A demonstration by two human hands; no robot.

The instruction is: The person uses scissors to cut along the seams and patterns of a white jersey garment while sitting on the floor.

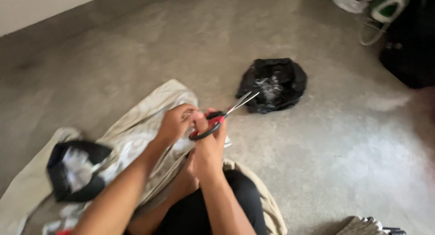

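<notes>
My right hand (211,142) grips a pair of scissors (224,115) by its red and black handles, with the metal blades slightly apart and pointing up to the right. My left hand (174,122) is closed just left of the handles, pinching something small that I cannot make out. Both hands hover over a beige cloth (136,130) spread on the floor. My knee in black trousers (213,208) is beneath my forearms.
A black plastic bag (273,84) with white scraps lies on the grey floor beyond the scissors. Another black bag (74,169) with white material rests on the cloth at left. Dark bags and white straps (398,17) sit at top right. A woven item (362,226) is at bottom right.
</notes>
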